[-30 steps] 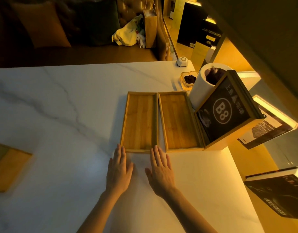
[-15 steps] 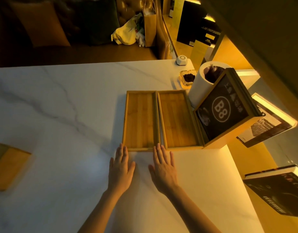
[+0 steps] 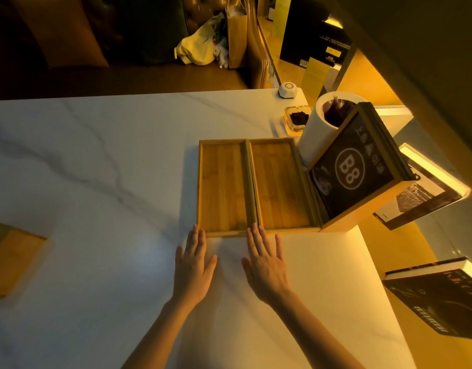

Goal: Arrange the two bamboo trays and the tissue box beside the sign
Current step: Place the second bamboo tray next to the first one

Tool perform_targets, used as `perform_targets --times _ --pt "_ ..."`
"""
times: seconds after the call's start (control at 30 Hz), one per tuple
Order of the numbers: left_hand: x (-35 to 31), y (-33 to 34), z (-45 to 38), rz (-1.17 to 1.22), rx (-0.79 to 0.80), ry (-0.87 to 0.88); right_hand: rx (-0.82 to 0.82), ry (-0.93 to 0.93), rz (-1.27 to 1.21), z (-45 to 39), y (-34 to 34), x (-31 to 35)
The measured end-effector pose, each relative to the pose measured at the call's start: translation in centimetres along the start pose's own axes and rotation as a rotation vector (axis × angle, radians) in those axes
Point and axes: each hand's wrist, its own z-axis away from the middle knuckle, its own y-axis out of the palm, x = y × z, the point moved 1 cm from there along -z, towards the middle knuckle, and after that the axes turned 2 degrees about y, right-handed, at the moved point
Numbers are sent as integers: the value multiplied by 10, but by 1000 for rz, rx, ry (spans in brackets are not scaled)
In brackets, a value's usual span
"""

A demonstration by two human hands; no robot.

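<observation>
I'm seeing both hands lying flat and open on the veined white marble table (image 3: 96, 161), gripping nothing. The left hand (image 3: 193, 265) is touching the near rim of the left bamboo tray (image 3: 224, 186); the right hand (image 3: 265, 263) is meeting the right bamboo tray (image 3: 280, 183). Both shallow rectangular trays are sitting edge to edge, against the wood-framed black B8 sign (image 3: 352, 169).

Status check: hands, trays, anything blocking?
Left hand and right hand open, fingertips at trays' near edge. Left tray against right tray, beside B8 sign. Nothing blocking.
</observation>
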Motion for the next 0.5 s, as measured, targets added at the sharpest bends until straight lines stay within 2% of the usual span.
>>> perform_targets --times 0.27,0.4,0.5 --pt "0 2 1 -7 -7 9 44 -12 -23 1 -1 -3" --pt "-2 1 1 35 2 -1 -13 -68 -105 -1 -10 -5" --pt "-4 0 0 51 -9 -15 8 -73 -192 -4 -16 -10"
